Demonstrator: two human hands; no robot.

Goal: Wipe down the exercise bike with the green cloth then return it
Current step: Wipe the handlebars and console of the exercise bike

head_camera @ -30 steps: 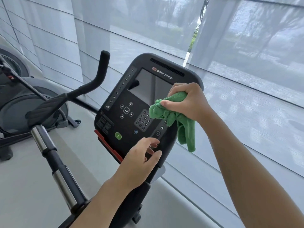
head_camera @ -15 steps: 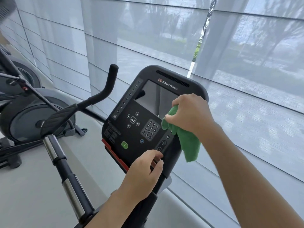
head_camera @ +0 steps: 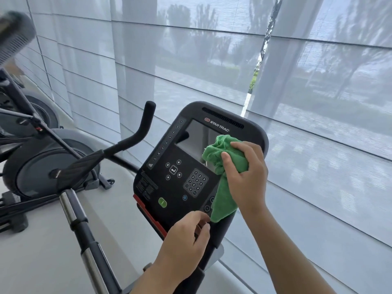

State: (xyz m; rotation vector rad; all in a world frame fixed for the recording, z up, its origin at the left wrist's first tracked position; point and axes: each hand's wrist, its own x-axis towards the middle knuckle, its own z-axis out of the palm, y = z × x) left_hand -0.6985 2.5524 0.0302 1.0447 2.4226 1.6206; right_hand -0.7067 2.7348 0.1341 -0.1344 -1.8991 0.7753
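At centre frame the right hand (head_camera: 247,170) grips a bunched green cloth (head_camera: 224,166) and presses it to the right edge of the Star Trac console (head_camera: 180,166), over the lower right corner of the screen (head_camera: 194,137); a loose tail hangs down the console's right side. Below it, the left hand (head_camera: 186,240) curls its fingers around the console's lower right edge, holding nothing else. The cloth covers buttons beside the keypad (head_camera: 195,183). A black handlebar (head_camera: 135,134) rises left of the console. At left stands another exercise machine (head_camera: 48,164) on a pale grey floor (head_camera: 31,262). Sheer grey roller blinds (head_camera: 318,102) fill the background, trees faint behind them.
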